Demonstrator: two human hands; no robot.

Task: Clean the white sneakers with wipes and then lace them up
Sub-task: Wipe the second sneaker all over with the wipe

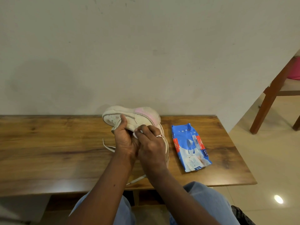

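A white sneaker (129, 114) with a pink heel patch is lifted above the wooden table (48, 143), sole turned toward the wall. My left hand (125, 138) grips it from below, thumb on its side. My right hand (151, 143), wearing a ring, pinches a white wipe (137, 133) against the shoe's side. A second sneaker (165, 143) lies on the table under my right hand, mostly hidden. Loose white laces (108, 146) trail on the table to the left and another lace (136, 180) lies near the front edge.
A blue pack of wipes (190, 146) lies flat on the table to the right of my hands. The table backs against a pale wall. A wooden chair leg (267, 98) stands on the tiled floor at right. My jeans-covered knees (204, 197) sit under the front edge.
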